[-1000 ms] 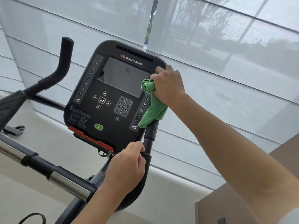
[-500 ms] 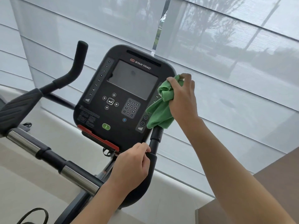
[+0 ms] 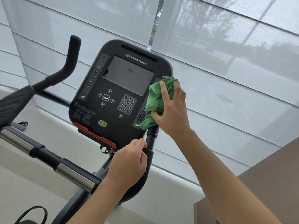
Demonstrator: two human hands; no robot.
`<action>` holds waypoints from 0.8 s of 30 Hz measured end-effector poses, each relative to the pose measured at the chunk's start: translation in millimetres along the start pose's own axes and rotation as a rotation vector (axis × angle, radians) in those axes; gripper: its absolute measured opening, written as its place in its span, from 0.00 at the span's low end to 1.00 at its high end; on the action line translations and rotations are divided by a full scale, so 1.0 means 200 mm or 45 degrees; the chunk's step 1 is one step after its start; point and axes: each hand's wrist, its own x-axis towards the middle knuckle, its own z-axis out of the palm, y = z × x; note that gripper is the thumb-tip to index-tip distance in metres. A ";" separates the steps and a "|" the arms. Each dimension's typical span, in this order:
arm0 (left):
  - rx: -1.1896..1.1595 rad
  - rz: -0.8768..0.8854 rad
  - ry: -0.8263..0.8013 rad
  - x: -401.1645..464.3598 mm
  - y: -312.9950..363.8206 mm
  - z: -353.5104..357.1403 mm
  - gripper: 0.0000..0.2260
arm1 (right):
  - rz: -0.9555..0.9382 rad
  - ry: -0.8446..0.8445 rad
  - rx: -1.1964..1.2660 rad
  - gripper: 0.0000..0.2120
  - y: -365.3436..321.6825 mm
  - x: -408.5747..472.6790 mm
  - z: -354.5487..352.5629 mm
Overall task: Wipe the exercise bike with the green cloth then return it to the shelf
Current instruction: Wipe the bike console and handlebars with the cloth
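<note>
The exercise bike's black console (image 3: 113, 88) faces me, with a grey screen, a keypad and a green button. My right hand (image 3: 171, 109) grips the bunched green cloth (image 3: 153, 101) and presses it against the console's right edge, just above the right handlebar post (image 3: 151, 138). The cloth's lower end hangs over the top of that post. My left hand (image 3: 127, 165) curls around the curved right handlebar below the console. The shelf is not in view.
The left handlebar (image 3: 71, 59) rises at the left, and a chrome-and-black bar (image 3: 48, 160) crosses the lower left. Sheer window blinds (image 3: 226, 62) fill the background. A brown wooden surface (image 3: 258, 191) sits at the lower right. A black cable loop (image 3: 32, 214) lies on the floor.
My right hand has turned, fingers now spread over the cloth, and slid slightly down the console's right edge. The left hand keeps its grip on the handlebar.
</note>
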 end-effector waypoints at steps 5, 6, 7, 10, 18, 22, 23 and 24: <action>0.025 -0.024 0.001 -0.01 0.01 0.01 0.11 | 0.016 -0.028 0.352 0.37 0.06 -0.14 0.04; 0.028 -0.024 0.001 -0.01 0.01 0.01 0.11 | 0.063 -0.051 0.422 0.35 0.08 -0.17 0.04; 0.031 -0.023 0.004 -0.01 0.01 0.01 0.11 | 0.126 -0.089 0.481 0.33 0.09 -0.20 0.05; 0.029 -0.017 -0.001 -0.01 0.02 0.01 0.11 | 0.224 -0.245 0.583 0.24 0.11 -0.32 0.07; -0.021 -0.035 -0.015 -0.02 0.02 0.00 0.11 | 0.255 -0.072 0.521 0.18 0.12 -0.27 -0.10; -0.028 -0.046 -0.021 -0.02 0.02 -0.01 0.11 | 0.206 0.271 0.502 0.23 0.05 -0.06 -0.17; -0.036 -0.048 -0.028 -0.02 0.01 -0.01 0.11 | 0.189 0.272 0.468 0.24 0.03 -0.02 -0.15; -0.050 -0.051 -0.033 -0.03 0.01 -0.01 0.11 | 0.177 0.232 0.414 0.23 0.00 0.00 -0.12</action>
